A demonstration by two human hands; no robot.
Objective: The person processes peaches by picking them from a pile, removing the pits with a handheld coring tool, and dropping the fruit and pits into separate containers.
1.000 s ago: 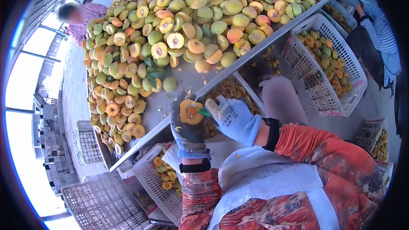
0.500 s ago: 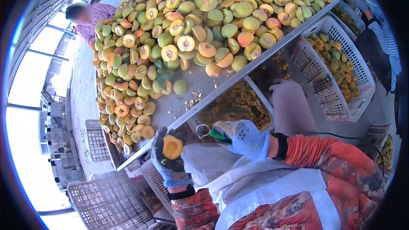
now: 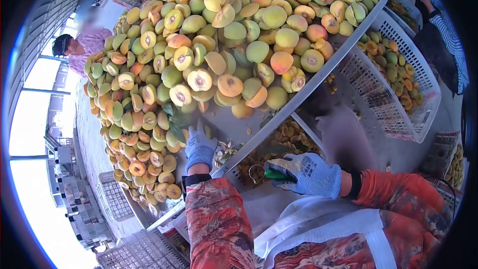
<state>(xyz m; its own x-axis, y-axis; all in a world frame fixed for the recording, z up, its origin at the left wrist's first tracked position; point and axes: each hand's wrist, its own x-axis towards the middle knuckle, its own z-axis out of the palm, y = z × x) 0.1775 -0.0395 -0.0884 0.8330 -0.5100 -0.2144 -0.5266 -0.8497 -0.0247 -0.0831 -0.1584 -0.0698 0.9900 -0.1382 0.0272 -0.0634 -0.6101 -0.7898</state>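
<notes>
The left hand (image 3: 200, 147) extends slightly parted fingers at a partly hidden green fruit (image 3: 207, 132) on the metal table (image 3: 226, 122), beside heaped fruit (image 3: 199, 79), its grip indeterminable from here; the right hand (image 3: 309, 175) curls closed around a green-handled ring tool (image 3: 274, 174).

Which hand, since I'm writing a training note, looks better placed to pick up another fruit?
Probably the left hand: it is over the table near the fruit pile, while the right hand holds a green-handled tool.
</notes>
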